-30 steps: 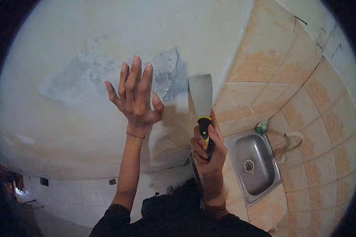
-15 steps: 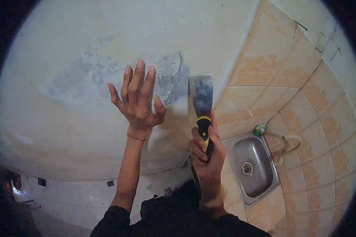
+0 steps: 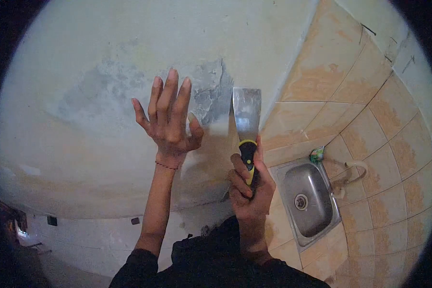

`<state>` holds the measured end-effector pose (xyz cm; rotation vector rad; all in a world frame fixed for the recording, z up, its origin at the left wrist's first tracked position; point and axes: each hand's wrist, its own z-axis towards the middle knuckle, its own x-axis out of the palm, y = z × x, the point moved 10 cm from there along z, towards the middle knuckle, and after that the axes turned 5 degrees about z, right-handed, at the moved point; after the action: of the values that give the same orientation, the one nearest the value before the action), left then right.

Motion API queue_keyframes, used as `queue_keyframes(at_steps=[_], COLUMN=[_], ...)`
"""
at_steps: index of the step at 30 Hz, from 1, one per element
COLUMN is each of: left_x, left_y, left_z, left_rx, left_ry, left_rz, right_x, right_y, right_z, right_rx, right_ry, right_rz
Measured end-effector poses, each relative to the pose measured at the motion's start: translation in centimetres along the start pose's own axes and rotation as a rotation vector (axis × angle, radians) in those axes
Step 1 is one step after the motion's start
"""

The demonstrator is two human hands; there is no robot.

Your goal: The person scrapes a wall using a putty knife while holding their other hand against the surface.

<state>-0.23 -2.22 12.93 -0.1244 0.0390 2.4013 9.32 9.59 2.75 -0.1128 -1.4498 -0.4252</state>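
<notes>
My left hand [image 3: 170,127] has its fingers spread over the pale wall [image 3: 72,158], overlapping a grey patch of peeled paint [image 3: 101,86]. A thin dark bracelet circles that wrist. In my right hand [image 3: 252,192] is a putty knife [image 3: 247,113], my fingers wrapped round its black and yellow handle. Its broad metal blade points up the wall, just right of the flaking edge [image 3: 218,89] of the grey patch. Bright light glints off the middle of the blade.
To the right, a metal sink [image 3: 309,197] is set in a tiled counter [image 3: 321,259]. A pale tap [image 3: 357,173] and a small green packet [image 3: 317,154] are beside it. Orange-patterned tiles [image 3: 317,79] cover the adjoining wall. Nails [image 3: 368,30] stick out at upper right.
The view has shifted slightly. The blade has tilted and now catches brighter light, staying right of the patch. My left hand keeps its spread pose.
</notes>
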Motion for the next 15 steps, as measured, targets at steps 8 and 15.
queue_keyframes(at_steps=[8,15], left_x=[-0.13,-0.14], left_y=[-0.05,-0.06], left_z=[-0.05,0.11], left_rx=[-0.005,-0.012], left_ry=[-0.011,-0.006], left_rz=[-0.027,-0.027], right_x=[0.39,0.16], right_y=[0.05,0.08], right_z=[-0.27,-0.42], right_rx=[-0.021,-0.008], right_ry=[-0.028,-0.036], right_rz=[-0.012,-0.024])
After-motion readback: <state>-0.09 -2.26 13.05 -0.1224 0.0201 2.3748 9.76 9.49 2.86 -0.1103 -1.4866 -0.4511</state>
